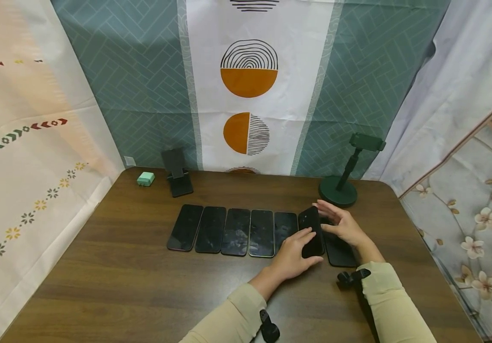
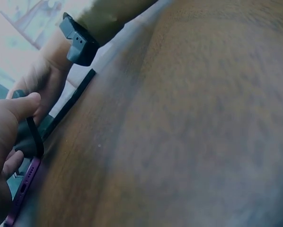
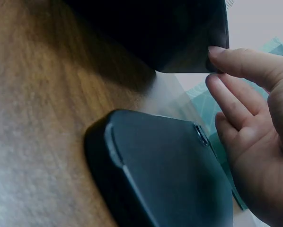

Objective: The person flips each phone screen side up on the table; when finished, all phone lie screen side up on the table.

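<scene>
A black phone [image 1: 311, 224] stands tilted near the right end of a row, its camera side partly showing. My left hand [image 1: 294, 252] grips it, fingers on the back and thumb by the near end. At the far right corner of that phone, my right hand [image 1: 343, 227] pinches the edge; the fingertips [image 3: 218, 53] show there in the right wrist view. Beneath my right hand lies another black phone [image 1: 341, 252], camera side up. Next to my left hand is a dark-screened phone [image 1: 284, 227], and a purple phone edge [image 2: 24, 189] shows in the left wrist view.
Several phones [image 1: 237, 232] lie screen up in a row to the left. Behind them stand a black phone stand [image 1: 178, 174] and a small mint-green box [image 1: 145, 179]. A dark green stand [image 1: 338, 190] with a round base rises behind my right hand. Patterned cloths [image 1: 143, 85] hang around the wooden table [image 1: 143, 295].
</scene>
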Demonstrator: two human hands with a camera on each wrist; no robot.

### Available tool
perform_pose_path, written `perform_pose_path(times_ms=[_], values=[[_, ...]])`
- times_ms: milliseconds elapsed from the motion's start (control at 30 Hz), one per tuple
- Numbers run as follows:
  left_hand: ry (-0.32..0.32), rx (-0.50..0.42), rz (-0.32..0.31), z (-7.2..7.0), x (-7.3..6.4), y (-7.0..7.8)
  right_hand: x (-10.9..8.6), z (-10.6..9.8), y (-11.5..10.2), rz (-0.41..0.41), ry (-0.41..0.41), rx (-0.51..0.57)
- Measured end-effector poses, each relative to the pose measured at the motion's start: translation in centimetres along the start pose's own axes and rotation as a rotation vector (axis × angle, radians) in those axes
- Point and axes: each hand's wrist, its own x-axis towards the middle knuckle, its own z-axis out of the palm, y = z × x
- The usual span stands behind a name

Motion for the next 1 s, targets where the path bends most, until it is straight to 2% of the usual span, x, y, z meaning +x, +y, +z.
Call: perform_pose_path(times_ms=[133, 300, 433, 633, 833, 1000], values=[[0.001, -0.109, -0.014, 0.1, -0.1, -0.2, 0.1, 0.0, 0.0, 0.044, -0.039, -0.014], [0.015, -0.250, 0.012, 0.0, 0.0, -0.5, 0.1, -0.2, 0.0, 0.074, -0.074, -0.126], [0.004, -0.297, 0.014, -0.2, 0.2, -0.6, 0.4, -0.6, -0.2, 0.101, -0.109, -0.212], [-0.010, -0.370, 0.006, -0.3, 0.4, -0.8, 0.8, -1.0, -0.2, 0.188, -0.169, -0.219], [-0.002, -0.426, 0.005, -0.4, 0.4, -0.8, 0.8, -0.9, -0.1, 0.183, -0.175, -0.207], [-0.010, -0.435, 0.000, -0.6, 0.4, -0.8, 0.9, -0.8, 0.1, 0.183, -0.164, -0.246]])
